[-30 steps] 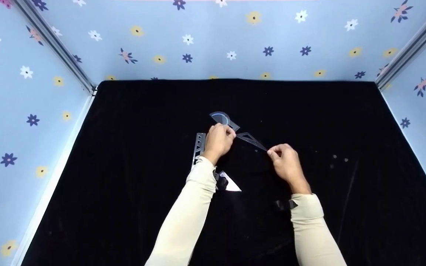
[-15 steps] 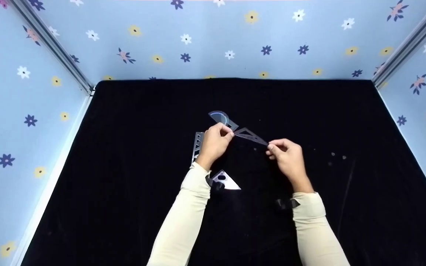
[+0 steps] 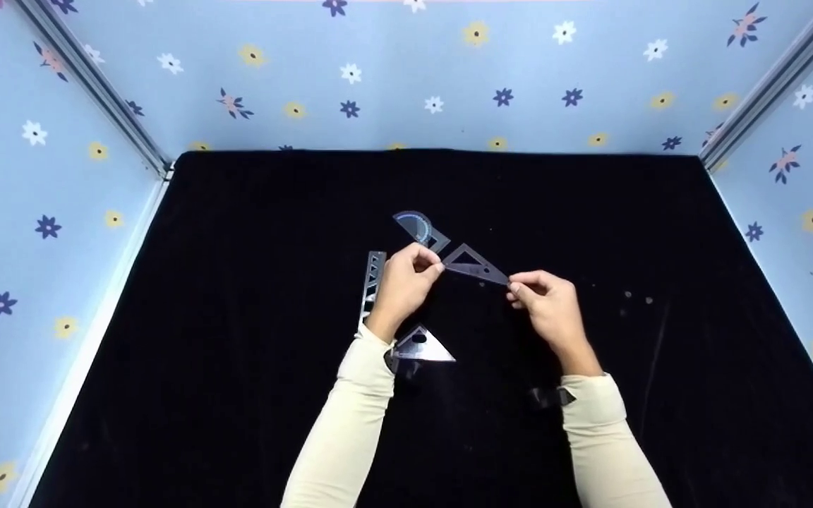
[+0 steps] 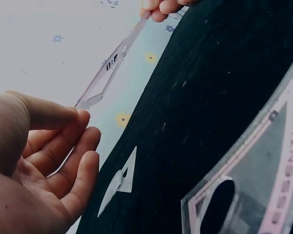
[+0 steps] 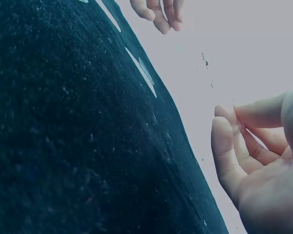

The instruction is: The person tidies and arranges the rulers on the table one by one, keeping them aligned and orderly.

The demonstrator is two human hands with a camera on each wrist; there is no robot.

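Note:
A small clear triangular set square [image 3: 473, 264] hangs between both hands above the black cloth [image 3: 251, 233]. My left hand [image 3: 435, 264] pinches its left corner with thumb and forefinger. My right hand [image 3: 516, 288] pinches its long right tip. In the left wrist view the set square [image 4: 110, 68] runs from my left hand's fingertips [image 4: 83, 117] up to the right hand's fingers [image 4: 163, 7]. The right wrist view shows my right hand [image 5: 234, 122] with curled fingers; the clear plastic hardly shows there.
A clear protractor [image 3: 417, 226] lies just behind the hands. A straight ruler [image 3: 372, 282] lies left of my left hand. A larger set square [image 3: 420, 346] lies by my left wrist. Flowered blue walls [image 3: 449, 77] enclose the cloth on three sides.
The held set square has tilted so more of its face shows. Both hands have kept their grip and shifted slightly; the right hand moved a little left.

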